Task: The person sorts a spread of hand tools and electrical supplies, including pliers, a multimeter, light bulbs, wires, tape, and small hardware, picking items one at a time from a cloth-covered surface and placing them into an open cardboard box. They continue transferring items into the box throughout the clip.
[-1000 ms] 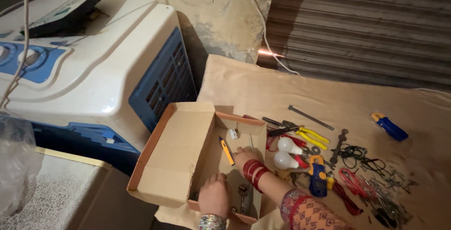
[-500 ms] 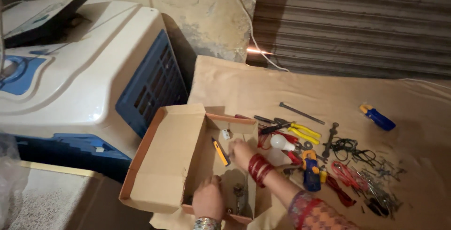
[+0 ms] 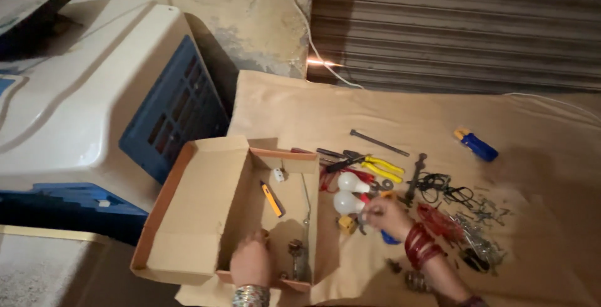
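Observation:
My left hand (image 3: 250,262) grips the near wall of an open cardboard box (image 3: 188,219). In the box lie an orange cutter (image 3: 271,198), a small white part (image 3: 278,174), a thin rod (image 3: 305,200) and a metal piece (image 3: 295,254). My right hand (image 3: 389,217), with red bangles on the wrist, is just right of the box. Its fingers pinch the base of a white bulb (image 3: 345,203). A second white bulb (image 3: 349,182) lies right behind it.
Yellow-handled pliers (image 3: 383,166), a dark rod (image 3: 379,142), a blue-handled tool (image 3: 479,146), black wires (image 3: 441,186) and small metal parts (image 3: 479,238) are scattered on the brown sheet (image 3: 313,113). A white and blue cooler (image 3: 94,106) stands left, and a metal shutter (image 3: 457,25) behind.
My right hand has come out of the box and moved right to the bulbs. My left hand stays on the box's near wall. The view has shifted left.

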